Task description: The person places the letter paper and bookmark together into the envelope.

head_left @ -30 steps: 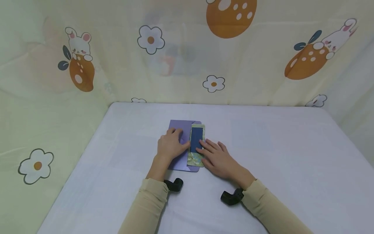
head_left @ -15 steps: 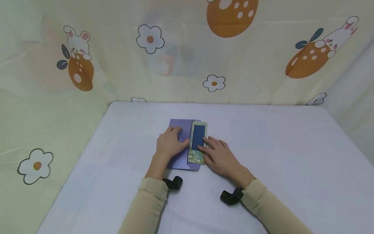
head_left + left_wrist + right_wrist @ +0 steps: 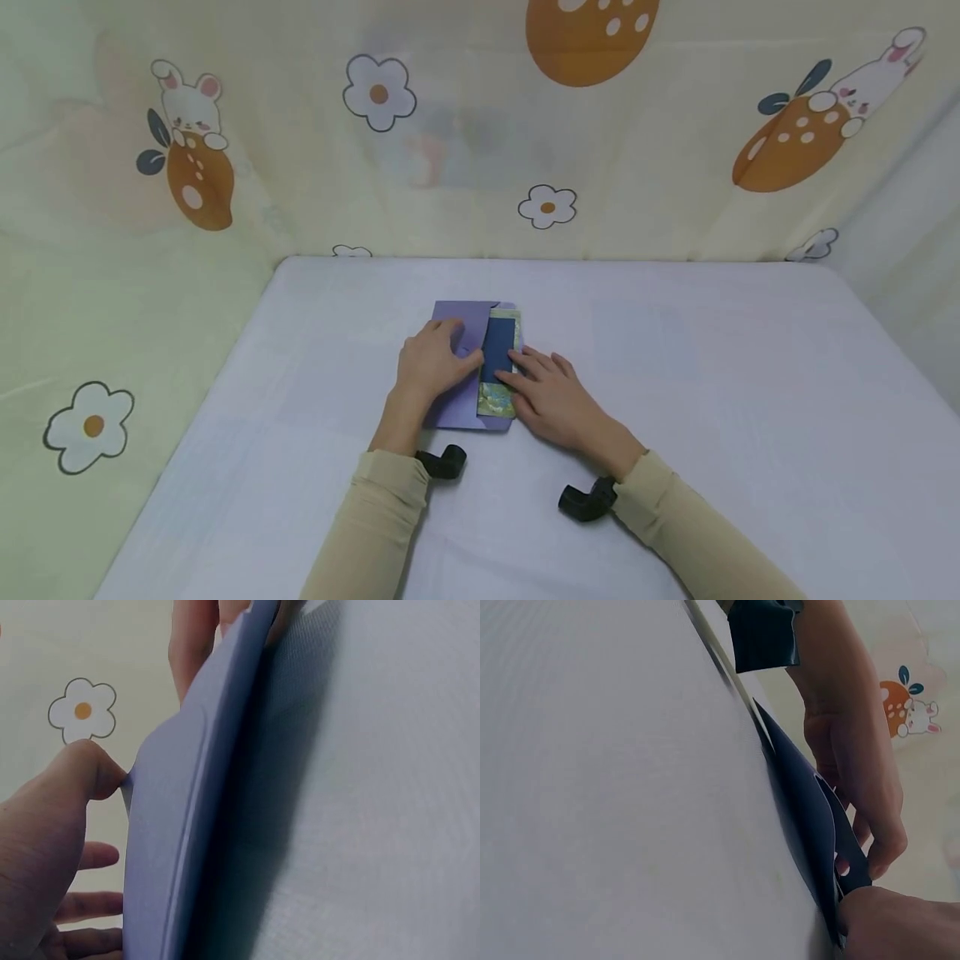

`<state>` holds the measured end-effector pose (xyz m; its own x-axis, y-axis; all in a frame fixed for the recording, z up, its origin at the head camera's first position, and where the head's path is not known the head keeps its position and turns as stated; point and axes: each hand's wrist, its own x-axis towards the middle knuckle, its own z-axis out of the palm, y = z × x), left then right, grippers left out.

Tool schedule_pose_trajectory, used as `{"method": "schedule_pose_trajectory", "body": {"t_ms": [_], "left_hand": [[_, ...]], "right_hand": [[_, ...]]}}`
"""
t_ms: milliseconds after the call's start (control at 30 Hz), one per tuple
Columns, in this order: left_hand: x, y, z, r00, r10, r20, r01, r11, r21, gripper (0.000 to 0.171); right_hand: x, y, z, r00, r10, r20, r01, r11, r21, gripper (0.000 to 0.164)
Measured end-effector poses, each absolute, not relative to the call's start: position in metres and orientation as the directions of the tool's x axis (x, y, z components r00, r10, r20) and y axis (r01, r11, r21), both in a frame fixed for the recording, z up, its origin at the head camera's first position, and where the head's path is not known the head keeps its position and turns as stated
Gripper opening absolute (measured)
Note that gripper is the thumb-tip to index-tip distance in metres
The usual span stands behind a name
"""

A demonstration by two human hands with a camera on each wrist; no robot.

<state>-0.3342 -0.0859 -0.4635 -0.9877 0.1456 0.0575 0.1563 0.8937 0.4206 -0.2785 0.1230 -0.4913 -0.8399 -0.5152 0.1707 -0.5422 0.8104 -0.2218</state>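
A purple envelope (image 3: 454, 410) lies flat on the white table, its opening along the right side. A narrow card (image 3: 497, 354) with a dark blue panel and green patterned border lies at this opening, its left edge meeting the envelope's edge. My left hand (image 3: 431, 365) rests over the envelope, its thumb hooked at the opening's edge, as the left wrist view shows. From the right, my right hand (image 3: 553, 398) holds the card by its edge, with two fingers across the front and the thumb low beside it. The right wrist view shows the envelope's (image 3: 799, 787) layers bowed apart.
A black camera (image 3: 442, 461) sits on the left wrist and another camera (image 3: 588, 500) on the right. White cloth covers the table (image 3: 712, 400). Behind it hangs a cream curtain (image 3: 465, 217) printed with rabbits, flowers and orange fruit.
The card first shifted slightly right and tilted, then came back left and straightened against the envelope's opening. My right hand moved with it; the left hand stays on the envelope.
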Motion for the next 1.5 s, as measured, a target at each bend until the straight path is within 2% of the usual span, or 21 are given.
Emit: {"method": "schedule_pose_trajectory", "body": {"t_ms": [167, 300, 533, 833, 1167, 1500], "left_hand": [[-0.334, -0.087, -0.463, -0.988, 0.145, 0.054, 0.155, 0.902, 0.403, 0.067], [-0.335, -0.086, -0.465, -0.987, 0.147, 0.060, 0.159, 0.906, 0.393, 0.067], [-0.334, -0.085, -0.467, -0.987, 0.147, 0.070, 0.163, 0.900, 0.405, 0.067], [-0.333, -0.085, -0.467, -0.987, 0.142, 0.080, 0.163, 0.898, 0.410, 0.065], [-0.333, -0.082, -0.468, -0.989, 0.130, 0.068, 0.146, 0.908, 0.393, 0.065], [-0.335, -0.082, -0.468, -0.988, 0.131, 0.079, 0.153, 0.898, 0.414, 0.064]], "right_hand": [[-0.280, 0.119, -0.492, -0.837, -0.532, 0.128, -0.547, 0.810, -0.213, 0.043], [-0.281, 0.119, -0.491, -0.837, -0.528, 0.140, -0.546, 0.805, -0.230, 0.045], [-0.280, 0.122, -0.492, -0.901, -0.345, 0.263, -0.418, 0.852, -0.315, 0.062], [-0.277, 0.117, -0.490, -0.891, -0.328, 0.313, -0.419, 0.861, -0.288, 0.048], [-0.276, 0.112, -0.498, -0.902, -0.331, 0.277, -0.428, 0.770, -0.474, 0.054], [-0.281, 0.109, -0.497, -0.873, -0.243, 0.424, -0.474, 0.631, -0.614, 0.058]]}}
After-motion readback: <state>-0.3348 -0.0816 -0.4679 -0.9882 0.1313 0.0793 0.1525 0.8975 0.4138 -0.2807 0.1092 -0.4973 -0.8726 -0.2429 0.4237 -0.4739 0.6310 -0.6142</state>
